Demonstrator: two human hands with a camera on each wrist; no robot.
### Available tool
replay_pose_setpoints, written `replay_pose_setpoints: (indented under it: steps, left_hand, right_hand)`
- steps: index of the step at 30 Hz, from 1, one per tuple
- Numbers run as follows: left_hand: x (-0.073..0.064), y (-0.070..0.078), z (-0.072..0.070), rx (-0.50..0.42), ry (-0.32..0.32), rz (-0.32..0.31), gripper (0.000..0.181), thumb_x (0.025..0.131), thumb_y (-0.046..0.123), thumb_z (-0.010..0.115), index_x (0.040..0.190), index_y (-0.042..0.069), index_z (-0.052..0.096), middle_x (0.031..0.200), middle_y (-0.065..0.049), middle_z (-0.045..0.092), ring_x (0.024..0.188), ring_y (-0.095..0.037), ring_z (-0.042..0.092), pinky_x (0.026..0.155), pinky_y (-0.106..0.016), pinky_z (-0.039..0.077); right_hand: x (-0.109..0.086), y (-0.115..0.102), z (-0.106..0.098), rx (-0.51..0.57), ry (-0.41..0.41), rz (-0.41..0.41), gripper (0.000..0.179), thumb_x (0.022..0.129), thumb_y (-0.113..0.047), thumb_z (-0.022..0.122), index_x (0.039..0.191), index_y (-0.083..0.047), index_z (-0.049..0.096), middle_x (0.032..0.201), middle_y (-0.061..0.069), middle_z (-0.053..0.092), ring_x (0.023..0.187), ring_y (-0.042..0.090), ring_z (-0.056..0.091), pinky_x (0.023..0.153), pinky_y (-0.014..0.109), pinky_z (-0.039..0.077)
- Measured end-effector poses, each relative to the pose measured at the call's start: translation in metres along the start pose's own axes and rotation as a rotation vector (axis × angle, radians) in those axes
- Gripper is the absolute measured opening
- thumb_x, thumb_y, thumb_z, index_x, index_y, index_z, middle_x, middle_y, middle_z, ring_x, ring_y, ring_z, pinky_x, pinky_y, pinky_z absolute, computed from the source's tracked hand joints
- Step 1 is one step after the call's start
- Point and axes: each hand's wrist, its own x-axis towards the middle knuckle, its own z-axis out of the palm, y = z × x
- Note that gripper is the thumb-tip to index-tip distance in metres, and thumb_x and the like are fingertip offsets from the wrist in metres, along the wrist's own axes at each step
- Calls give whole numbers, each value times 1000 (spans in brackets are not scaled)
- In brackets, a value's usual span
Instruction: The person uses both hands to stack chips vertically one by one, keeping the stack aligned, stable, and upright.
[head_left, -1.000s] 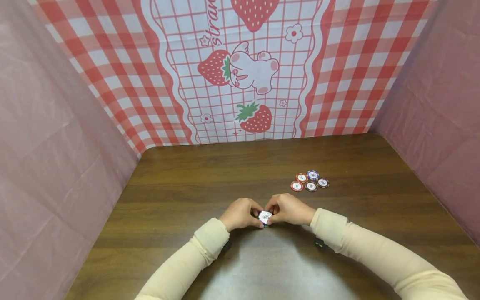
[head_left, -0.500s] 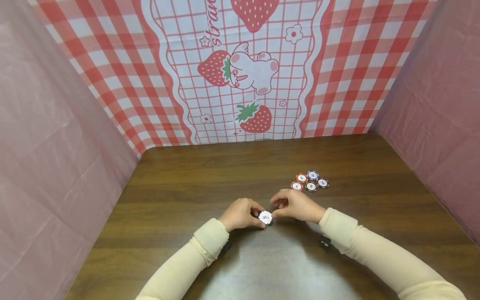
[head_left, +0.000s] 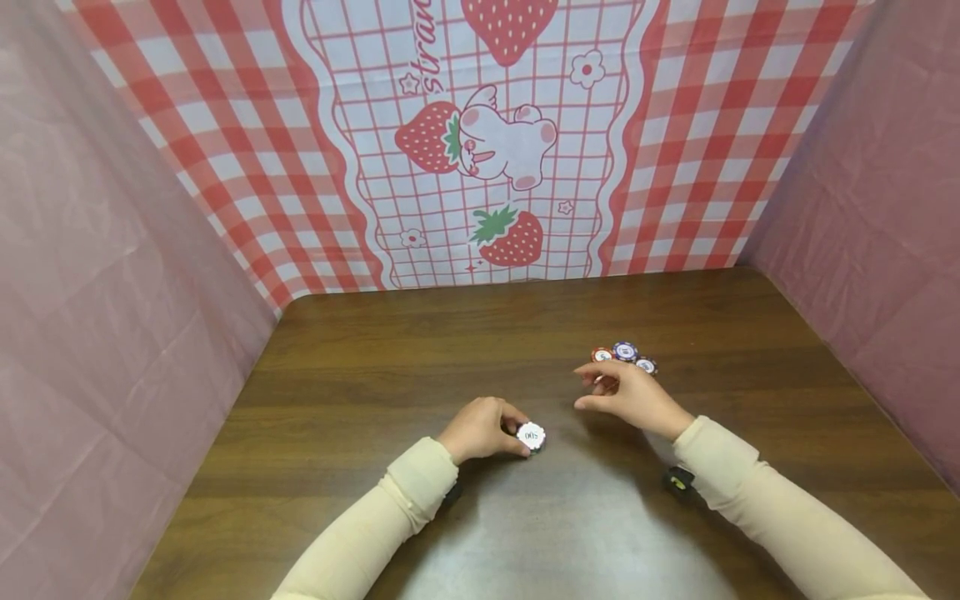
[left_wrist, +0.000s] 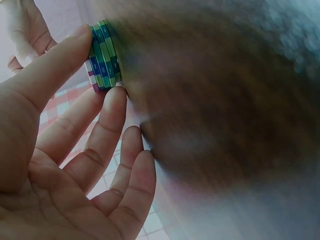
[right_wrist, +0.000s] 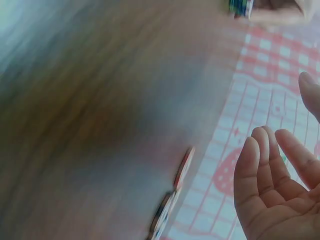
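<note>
My left hand (head_left: 483, 428) pinches a short stack of poker chips (head_left: 532, 436) between thumb and fingers on the table; the top chip is white and marked 500. In the left wrist view the stacked chips show green, blue and purple edges, with the thumb on one side and fingertips on the other. Away to the right, my right hand (head_left: 632, 400) holds nothing, its thumb and fingers apart. It overlaps a group of loose poker chips: a red one (head_left: 602, 355), a blue one (head_left: 626, 351) and a dark one (head_left: 647, 365) show beyond it, and the nearer ones are mostly hidden.
The brown wooden table (head_left: 360, 358) ends at a red-and-white strawberry cloth (head_left: 495, 167) hanging behind it. Pink cloth walls stand at left and right. Loose chips (right_wrist: 184, 167) lie flat near the right hand in its wrist view.
My right hand has let go of the chip stack and moved right and away from me, over the loose chips. The left hand stays in place, pinching the stack.
</note>
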Motion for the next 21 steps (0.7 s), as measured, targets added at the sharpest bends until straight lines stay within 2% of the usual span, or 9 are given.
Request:
replay_pose_setpoints:
  steps: [5, 10, 17, 21]
  left_hand:
    - [0, 0, -1, 6, -1, 2, 36, 67, 29, 90, 99, 18, 79, 78, 8, 68, 71, -1, 52, 68, -19, 41]
    - [0, 0, -1, 5, 2, 7, 35, 67, 29, 90, 98, 18, 79, 79, 7, 69, 71, -1, 53, 68, -18, 41]
    - [0, 1, -1, -5, -1, 3, 34, 67, 29, 90, 98, 18, 79, 77, 7, 69, 70, 0, 52, 67, -18, 41]
    - [0, 1, -1, -10, -1, -4, 34, 67, 28, 90, 97, 18, 79, 75, 9, 68, 69, 0, 51, 66, -18, 41]
  right_hand:
    - [-5, 11, -16, -49, 76, 35, 49, 78, -21, 83, 120, 0, 67, 91, 13, 71, 74, 2, 61, 67, 21, 50]
    - [-7, 22, -35, -83, 127, 119, 53, 81, -25, 81, 125, -1, 64, 94, 15, 72, 77, 6, 61, 67, 21, 49]
    - [-10, 43, -55, -72, 133, 210, 57, 83, -31, 78, 129, -1, 61, 106, 21, 71, 81, 3, 62, 68, 17, 49]
    - [-12, 53, -62, -85, 126, 242, 58, 85, -31, 77, 131, 0, 59, 112, 23, 69, 83, 7, 62, 69, 19, 49]
